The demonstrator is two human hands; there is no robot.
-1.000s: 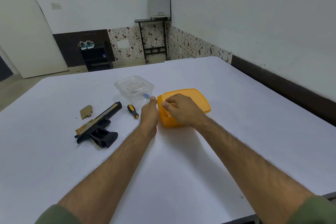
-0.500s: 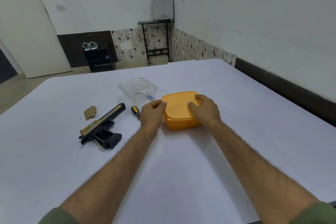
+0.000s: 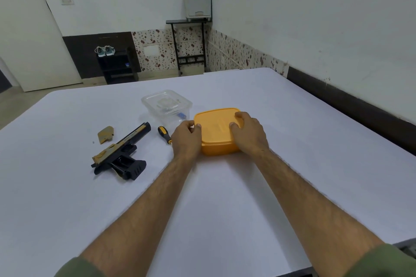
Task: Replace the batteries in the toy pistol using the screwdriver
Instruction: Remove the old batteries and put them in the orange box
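1. Two hands sit on the orange lidded box (image 3: 217,132): my left hand (image 3: 186,139) grips its left edge with curled fingers, my right hand (image 3: 248,134) presses on the lid, fingers bent over its right side.
2. I see the toy pistol (image 3: 121,152) lying on its side on the white worktop (image 3: 225,209), well left of the box.
3. I see the screwdriver (image 3: 163,133) between pistol and left hand, a clear tub (image 3: 166,105) just behind it.
4. I note a tan cover piece (image 3: 105,134) lying beside the pistol.

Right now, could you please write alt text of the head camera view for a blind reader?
Both hands, left hand and right hand, grip the lidded orange box on a white table. To its left lie a screwdriver, a toy pistol and a clear container.
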